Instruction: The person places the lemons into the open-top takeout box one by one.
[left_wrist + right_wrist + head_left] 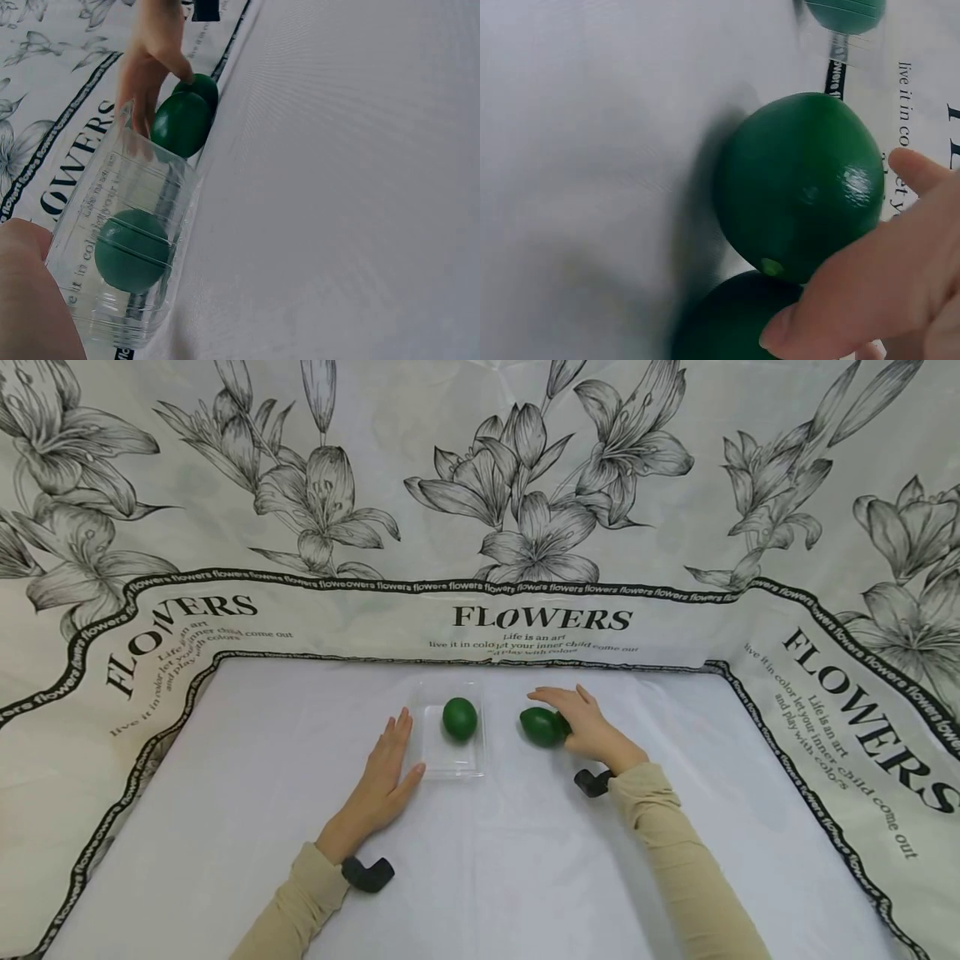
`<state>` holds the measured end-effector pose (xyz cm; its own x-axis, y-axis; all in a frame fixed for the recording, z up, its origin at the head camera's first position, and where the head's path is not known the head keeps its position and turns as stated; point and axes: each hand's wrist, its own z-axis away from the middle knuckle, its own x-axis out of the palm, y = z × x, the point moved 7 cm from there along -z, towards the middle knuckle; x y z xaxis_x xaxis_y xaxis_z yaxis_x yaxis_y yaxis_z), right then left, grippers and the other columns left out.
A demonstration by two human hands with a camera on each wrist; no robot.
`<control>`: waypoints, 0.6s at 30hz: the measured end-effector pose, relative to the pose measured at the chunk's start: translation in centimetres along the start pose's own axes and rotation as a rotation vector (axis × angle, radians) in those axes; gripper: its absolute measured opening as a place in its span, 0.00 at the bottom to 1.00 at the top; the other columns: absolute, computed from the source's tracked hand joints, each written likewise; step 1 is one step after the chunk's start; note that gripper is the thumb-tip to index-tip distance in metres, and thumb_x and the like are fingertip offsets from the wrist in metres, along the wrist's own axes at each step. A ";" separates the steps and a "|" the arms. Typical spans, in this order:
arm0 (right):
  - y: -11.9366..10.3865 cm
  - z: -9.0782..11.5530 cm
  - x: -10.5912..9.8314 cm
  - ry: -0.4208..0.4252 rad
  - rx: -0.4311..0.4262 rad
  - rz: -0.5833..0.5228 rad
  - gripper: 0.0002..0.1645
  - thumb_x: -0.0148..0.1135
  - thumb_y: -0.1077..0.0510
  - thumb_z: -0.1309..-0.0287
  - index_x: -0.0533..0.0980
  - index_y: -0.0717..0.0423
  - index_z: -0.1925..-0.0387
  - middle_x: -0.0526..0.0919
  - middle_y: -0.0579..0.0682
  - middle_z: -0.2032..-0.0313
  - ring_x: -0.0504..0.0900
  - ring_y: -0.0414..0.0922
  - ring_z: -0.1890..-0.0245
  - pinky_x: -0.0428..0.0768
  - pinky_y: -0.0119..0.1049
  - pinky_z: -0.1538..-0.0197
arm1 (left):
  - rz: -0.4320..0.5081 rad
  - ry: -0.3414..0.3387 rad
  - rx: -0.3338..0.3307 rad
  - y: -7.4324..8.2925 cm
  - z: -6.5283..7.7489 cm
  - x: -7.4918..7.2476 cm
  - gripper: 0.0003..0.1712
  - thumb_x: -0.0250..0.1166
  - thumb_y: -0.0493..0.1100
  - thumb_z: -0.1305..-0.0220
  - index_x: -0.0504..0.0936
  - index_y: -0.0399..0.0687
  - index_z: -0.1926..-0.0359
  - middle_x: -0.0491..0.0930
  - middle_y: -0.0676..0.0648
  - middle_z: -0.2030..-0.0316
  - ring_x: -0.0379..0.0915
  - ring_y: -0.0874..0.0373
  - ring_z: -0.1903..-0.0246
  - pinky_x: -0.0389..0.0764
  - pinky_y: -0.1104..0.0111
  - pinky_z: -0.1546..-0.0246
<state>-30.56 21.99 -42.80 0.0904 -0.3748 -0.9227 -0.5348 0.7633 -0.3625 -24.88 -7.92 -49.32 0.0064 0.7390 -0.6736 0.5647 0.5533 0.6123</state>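
The black capitals (542, 617) on the patterned cloth (360, 418) facing me spelled FLOWERS, and the same word stood to my left and right. Smaller lines (532, 644) under it read "Life is an art", "live it in color let your inner child come out" and "and play with colors", creased in places. A black band (555, 590) ran above, repeating "flowers" in pale letters.

The boxed green fruit (460, 719) sat in a clear plastic box (452, 762), whose walls were ridged. My left hand (380, 777) lay beside the box, fingers straight, its thumb at the near left corner. To the box's right lay two more: the front green fruit (540, 727), glossy and rounded with a small paler spot at one end, and the rear green fruit (204, 88), partly hidden behind it. My right hand (596, 731) arched over this pair, thumb against the rear one; I couldn't tell whether my fingers had closed on either.

The white tablecloth (517, 868) was lightly creased, and the floral cloth rose behind and along both sides, drawn with black-outlined lilies. Beige sleeves (686, 868) covered my forearms
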 end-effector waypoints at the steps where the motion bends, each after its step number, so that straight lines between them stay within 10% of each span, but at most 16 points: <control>1: 0.0 0.0 0.2 -0.004 -0.001 0.011 0.61 0.55 0.84 0.78 0.68 0.53 0.31 0.67 0.59 0.31 0.61 0.57 0.30 0.40 0.65 0.29 | -0.001 -0.001 -0.002 0.0 0.0 0.0 0.43 0.53 0.47 0.27 0.43 0.37 0.22 0.38 0.45 0.21 0.35 0.36 0.25 0.45 0.36 0.32; 18: -0.8 -0.6 2.0 -0.102 0.042 0.124 0.55 0.54 0.87 0.68 0.70 0.54 0.32 0.69 0.58 0.32 0.65 0.56 0.31 0.40 0.60 0.27 | -0.001 -0.007 -0.013 0.0 0.0 0.0 0.43 0.53 0.48 0.27 0.41 0.40 0.21 0.37 0.46 0.21 0.34 0.38 0.24 0.45 0.36 0.32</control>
<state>-30.52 20.33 -44.27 0.1116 -0.2224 -0.9685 -0.5119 0.8225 -0.2479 -24.91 -7.94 -49.35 0.0119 0.7359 -0.6770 0.5540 0.5588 0.6171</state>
